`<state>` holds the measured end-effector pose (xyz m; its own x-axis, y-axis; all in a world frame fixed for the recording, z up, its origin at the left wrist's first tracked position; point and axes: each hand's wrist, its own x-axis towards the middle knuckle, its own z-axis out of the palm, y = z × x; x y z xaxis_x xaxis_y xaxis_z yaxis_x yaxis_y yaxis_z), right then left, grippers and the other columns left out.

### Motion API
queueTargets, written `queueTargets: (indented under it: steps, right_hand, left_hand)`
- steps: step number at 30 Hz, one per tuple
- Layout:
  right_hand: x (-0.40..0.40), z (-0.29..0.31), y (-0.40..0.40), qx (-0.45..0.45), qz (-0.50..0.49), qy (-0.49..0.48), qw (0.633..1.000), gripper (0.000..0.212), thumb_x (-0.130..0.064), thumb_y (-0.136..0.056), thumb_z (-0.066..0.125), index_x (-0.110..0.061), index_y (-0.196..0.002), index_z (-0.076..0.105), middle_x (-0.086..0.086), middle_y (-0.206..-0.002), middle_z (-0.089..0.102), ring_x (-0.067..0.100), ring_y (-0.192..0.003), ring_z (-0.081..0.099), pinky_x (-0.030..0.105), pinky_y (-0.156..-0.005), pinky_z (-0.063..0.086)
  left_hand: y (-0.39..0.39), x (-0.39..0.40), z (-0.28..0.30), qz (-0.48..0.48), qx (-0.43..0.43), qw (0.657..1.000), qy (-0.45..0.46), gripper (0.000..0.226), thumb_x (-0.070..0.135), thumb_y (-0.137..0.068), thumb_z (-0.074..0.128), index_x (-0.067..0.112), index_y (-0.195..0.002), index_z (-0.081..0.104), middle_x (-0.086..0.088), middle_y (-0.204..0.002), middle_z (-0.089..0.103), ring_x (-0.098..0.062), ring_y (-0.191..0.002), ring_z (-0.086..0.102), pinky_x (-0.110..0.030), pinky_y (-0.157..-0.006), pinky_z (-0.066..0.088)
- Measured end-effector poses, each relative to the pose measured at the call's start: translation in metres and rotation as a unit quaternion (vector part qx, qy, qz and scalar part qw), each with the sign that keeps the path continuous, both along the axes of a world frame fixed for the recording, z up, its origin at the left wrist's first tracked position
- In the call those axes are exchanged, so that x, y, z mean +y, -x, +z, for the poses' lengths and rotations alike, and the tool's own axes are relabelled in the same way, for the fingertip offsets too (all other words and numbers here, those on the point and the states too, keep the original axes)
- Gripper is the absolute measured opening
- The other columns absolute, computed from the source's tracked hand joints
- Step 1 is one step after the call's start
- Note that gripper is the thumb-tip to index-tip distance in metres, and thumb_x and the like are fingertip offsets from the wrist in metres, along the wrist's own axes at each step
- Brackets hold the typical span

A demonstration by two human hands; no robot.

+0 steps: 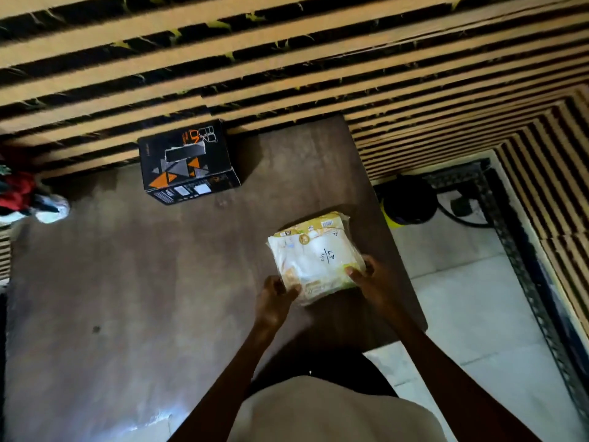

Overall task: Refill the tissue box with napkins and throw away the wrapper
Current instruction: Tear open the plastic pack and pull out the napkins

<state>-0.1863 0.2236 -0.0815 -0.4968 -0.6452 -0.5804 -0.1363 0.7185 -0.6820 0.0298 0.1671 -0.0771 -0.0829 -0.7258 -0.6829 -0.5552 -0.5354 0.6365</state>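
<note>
A wrapped pack of napkins (pixel 314 256), white and yellow plastic with handwriting on top, lies on the dark wooden table (pixel 143 282) near its right edge. My left hand (pixel 274 296) pinches the pack's near left corner. My right hand (pixel 366 275) grips its near right corner. Both hands hold the wrapper; the pack looks sealed. A black box (pixel 186 162) with orange and grey triangles stands at the table's far side, apart from the pack. Whether it has a top opening is not visible.
A slatted wood wall (pixel 287 59) runs behind the table and along the right. On the tiled floor to the right stands a black and yellow round container (pixel 408 199) beside a dark metal frame (pixel 516 237). Red and white things (pixel 28 199) sit at the table's left edge.
</note>
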Motion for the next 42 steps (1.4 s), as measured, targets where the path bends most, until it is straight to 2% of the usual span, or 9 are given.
queueTargets:
  steps: [6, 11, 14, 19, 22, 24, 32, 36, 42]
  right_hand:
    - [0.019, 0.007, -0.004, 0.227, 0.122, 0.039, 0.966, 0.060, -0.053, -0.082, 0.054, -0.017, -0.130, 0.052, 0.012, -0.129, 0.060, 0.032, -0.118, 0.056, 0.050, -0.099, 0.046]
    - [0.004, 0.036, -0.018, 0.333, 0.343, -0.053, 0.877, 0.045, -0.049, -0.089, 0.054, -0.022, -0.125, 0.055, 0.003, -0.136, 0.056, 0.025, -0.129, 0.048, 0.049, -0.113, 0.025]
    - [-0.008, 0.039, -0.019, 0.257, 0.364, -0.091, 0.891, 0.045, -0.046, -0.090, 0.057, -0.018, -0.124, 0.055, 0.002, -0.133, 0.057, 0.021, -0.128, 0.048, 0.035, -0.111, 0.018]
    - [-0.029, 0.034, -0.018, 0.139, 0.324, -0.085, 0.932, 0.040, -0.034, -0.083, 0.071, -0.001, -0.107, 0.068, 0.016, -0.116, 0.067, 0.030, -0.111, 0.061, 0.034, -0.099, 0.047]
    - [-0.028, 0.030, -0.014, 0.115, 0.244, -0.039, 0.962, 0.021, -0.010, -0.079, 0.076, 0.007, -0.090, 0.074, 0.021, -0.103, 0.073, 0.018, -0.082, 0.064, 0.002, -0.065, 0.042]
    - [-0.024, 0.031, -0.012, 0.121, 0.214, 0.018, 0.969, 0.011, -0.006, -0.076, 0.077, 0.004, -0.081, 0.077, 0.020, -0.092, 0.075, 0.005, -0.062, 0.056, 0.001, -0.056, 0.039]
    - [-0.019, 0.032, -0.013, 0.152, 0.238, 0.066, 0.957, 0.009, -0.019, -0.076, 0.074, -0.013, -0.070, 0.078, 0.005, -0.082, 0.077, 0.016, -0.075, 0.070, 0.030, -0.071, 0.056]
    - [-0.021, -0.007, 0.003, 0.115, 0.221, 0.011, 0.968, 0.029, -0.060, -0.058, 0.063, -0.032, -0.054, 0.064, -0.010, -0.071, 0.072, 0.018, -0.080, 0.071, 0.057, -0.090, 0.051]
    - [-0.022, 0.027, 0.002, 0.127, 0.265, 0.041, 0.955, 0.018, -0.045, -0.061, 0.076, -0.028, -0.068, 0.076, -0.018, -0.069, 0.071, 0.010, -0.080, 0.067, 0.050, -0.090, 0.050]
  left_hand:
    - [-0.011, -0.011, 0.011, -0.244, -0.112, 0.903, 0.337, 0.048, 0.029, -0.084, 0.063, 0.022, -0.129, 0.050, -0.005, -0.139, 0.047, -0.028, -0.124, 0.048, -0.043, -0.101, 0.044]
    - [0.012, -0.029, 0.012, -0.477, -0.161, 0.818, 0.278, 0.064, 0.044, -0.089, 0.057, 0.038, -0.147, 0.030, 0.001, -0.161, 0.019, -0.027, -0.148, 0.018, -0.049, -0.118, 0.020]
    - [0.020, -0.031, 0.007, -0.447, -0.169, 0.841, 0.256, 0.053, 0.039, -0.095, 0.049, 0.037, -0.146, 0.034, 0.002, -0.161, 0.020, -0.027, -0.147, 0.021, -0.049, -0.116, 0.025]
    - [0.029, -0.025, 0.003, -0.430, -0.167, 0.852, 0.249, 0.055, 0.026, -0.094, 0.054, 0.030, -0.147, 0.037, -0.005, -0.161, 0.019, -0.034, -0.143, 0.023, -0.048, -0.114, 0.035]
    - [0.030, -0.022, 0.005, -0.425, -0.190, 0.856, 0.226, 0.065, 0.036, -0.091, 0.059, 0.032, -0.149, 0.031, -0.003, -0.161, 0.016, -0.033, -0.143, 0.022, -0.050, -0.110, 0.040]
    - [0.033, -0.021, 0.008, -0.425, -0.204, 0.852, 0.227, 0.068, 0.041, -0.090, 0.060, 0.034, -0.149, 0.029, -0.003, -0.160, 0.016, -0.032, -0.141, 0.024, -0.049, -0.107, 0.043]
    - [0.046, -0.016, 0.018, -0.402, -0.236, 0.856, 0.225, 0.074, 0.049, -0.081, 0.067, 0.036, -0.146, 0.035, 0.000, -0.156, 0.022, -0.028, -0.133, 0.033, -0.046, -0.097, 0.049]
    - [0.048, -0.014, 0.019, -0.358, -0.236, 0.877, 0.219, 0.080, 0.054, -0.071, 0.074, 0.036, -0.142, 0.042, 0.004, -0.151, 0.029, -0.026, -0.131, 0.036, -0.046, -0.097, 0.048]
    - [0.058, -0.007, 0.018, -0.325, -0.265, 0.877, 0.236, 0.081, 0.051, -0.067, 0.078, 0.036, -0.139, 0.043, 0.001, -0.147, 0.033, -0.028, -0.130, 0.037, -0.047, -0.094, 0.049]
